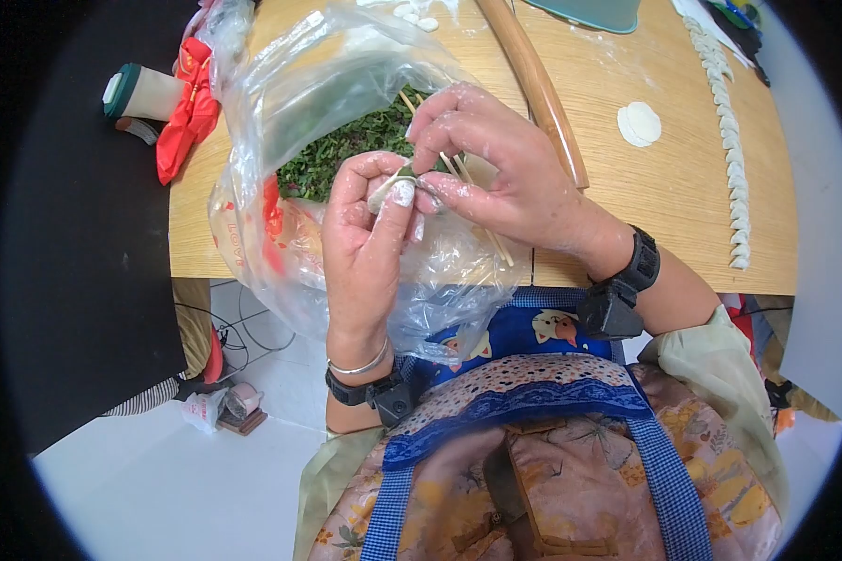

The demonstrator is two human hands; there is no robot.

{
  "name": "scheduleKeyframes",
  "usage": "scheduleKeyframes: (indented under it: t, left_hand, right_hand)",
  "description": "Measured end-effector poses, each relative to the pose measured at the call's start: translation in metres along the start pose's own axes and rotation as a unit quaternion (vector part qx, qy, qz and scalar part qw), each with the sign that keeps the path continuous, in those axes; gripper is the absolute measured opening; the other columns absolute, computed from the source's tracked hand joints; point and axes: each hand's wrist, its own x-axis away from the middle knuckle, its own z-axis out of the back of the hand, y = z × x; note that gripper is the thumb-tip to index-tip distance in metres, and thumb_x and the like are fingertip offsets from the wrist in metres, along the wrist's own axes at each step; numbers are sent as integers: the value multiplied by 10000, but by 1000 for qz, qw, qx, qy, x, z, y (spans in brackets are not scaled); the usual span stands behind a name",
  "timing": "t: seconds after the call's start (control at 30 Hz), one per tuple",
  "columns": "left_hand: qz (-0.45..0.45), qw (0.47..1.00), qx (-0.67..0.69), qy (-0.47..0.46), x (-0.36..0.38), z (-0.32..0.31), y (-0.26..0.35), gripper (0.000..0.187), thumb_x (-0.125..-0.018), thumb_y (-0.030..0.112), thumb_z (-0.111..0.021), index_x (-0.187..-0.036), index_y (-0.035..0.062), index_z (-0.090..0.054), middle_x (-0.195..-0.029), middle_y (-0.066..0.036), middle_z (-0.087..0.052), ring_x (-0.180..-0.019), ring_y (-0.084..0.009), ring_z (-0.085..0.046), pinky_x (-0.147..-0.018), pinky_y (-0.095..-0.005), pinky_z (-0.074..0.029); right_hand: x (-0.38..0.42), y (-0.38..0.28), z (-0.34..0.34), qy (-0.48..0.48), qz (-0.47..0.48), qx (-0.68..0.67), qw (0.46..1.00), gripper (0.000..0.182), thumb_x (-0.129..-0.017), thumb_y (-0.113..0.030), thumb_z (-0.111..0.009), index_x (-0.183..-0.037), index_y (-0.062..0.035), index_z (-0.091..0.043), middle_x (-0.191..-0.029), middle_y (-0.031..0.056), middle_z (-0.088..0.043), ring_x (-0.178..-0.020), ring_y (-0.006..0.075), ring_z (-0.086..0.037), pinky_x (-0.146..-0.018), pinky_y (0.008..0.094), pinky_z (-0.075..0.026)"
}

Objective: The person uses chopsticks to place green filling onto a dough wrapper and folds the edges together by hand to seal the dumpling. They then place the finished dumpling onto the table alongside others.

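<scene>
My left hand (370, 215) holds a small dough wrapper (389, 190) with a bit of green filling showing at its top. Floury fingers of my right hand (486, 159) pinch at the right edge of the same wrapper. Behind the hands, chopped green filling (346, 145) lies in a large clear plastic bag (281, 103). Wooden chopsticks (499, 245) pass beneath my right hand, partly hidden by it.
A rolling pin (543, 89) lies behind my right hand. Flat round wrappers (639, 123) rest to its right, beyond them a long row of dumplings (734, 168). A red bag (189, 112) and a cup (150, 94) are at left, a teal container (589, 11) at the back.
</scene>
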Motion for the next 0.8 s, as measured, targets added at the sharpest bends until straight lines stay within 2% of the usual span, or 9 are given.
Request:
scheduleKeyframes:
  t: [0.23,0.3,0.43,0.5,0.6,0.73,0.8]
  left_hand:
    - [2,1000,-1,7,0,0,0,153,-952,58,-520,-1103,37,-509,-847,-26,-597,-668,-37,-460,-595,-164,-375]
    - [-13,1000,-5,11,-1,2,-3,145,-956,60,-516,-1099,44,-511,-845,-26,-597,-665,-38,-460,-586,-163,-370]
    - [-29,999,14,28,-2,6,-6,141,-957,60,-515,-1098,45,-513,-842,-26,-595,-664,-40,-466,-580,-163,-368]
    - [-26,998,49,41,-2,8,-5,164,-950,58,-526,-1113,40,-513,-841,-24,-596,-664,-41,-474,-573,-165,-368]
    - [-5,997,61,51,0,4,-1,199,-940,47,-541,-1135,31,-508,-843,-25,-602,-669,-41,-488,-576,-166,-377]
    - [10,998,39,41,1,6,-3,227,-930,32,-549,-1153,23,-512,-856,-30,-614,-675,-43,-499,-583,-165,-386]
    - [13,999,44,27,1,6,-4,239,-927,23,-549,-1163,13,-520,-866,-36,-625,-678,-43,-505,-591,-165,-394]
  right_hand:
    - [1,2,0,7,-12,-41,999,90,-793,-50,-665,-863,-36,-610,-1026,103,-571,-949,216,-576,-833,313,-454]
    - [0,-1,0,32,-58,-83,994,117,-754,-38,-656,-851,-29,-593,-935,117,-566,-880,267,-577,-778,348,-476]
    - [0,1,-1,35,-79,-82,993,99,-767,-24,-651,-846,-29,-593,-914,104,-573,-874,253,-582,-770,331,-478]
    - [0,5,-4,53,-15,-27,998,101,-764,-22,-648,-850,-27,-596,-899,97,-578,-869,262,-582,-770,342,-476]
    - [2,9,-7,38,-7,28,999,116,-761,-30,-648,-866,-27,-599,-895,96,-582,-867,279,-579,-773,360,-471]
    - [0,5,-2,21,-19,30,999,162,-754,-59,-660,-904,-33,-604,-901,109,-584,-890,300,-573,-786,380,-470]
    - [-2,2,-3,45,36,18,998,206,-749,-80,-671,-939,-40,-605,-936,116,-581,-926,308,-568,-803,382,-473]
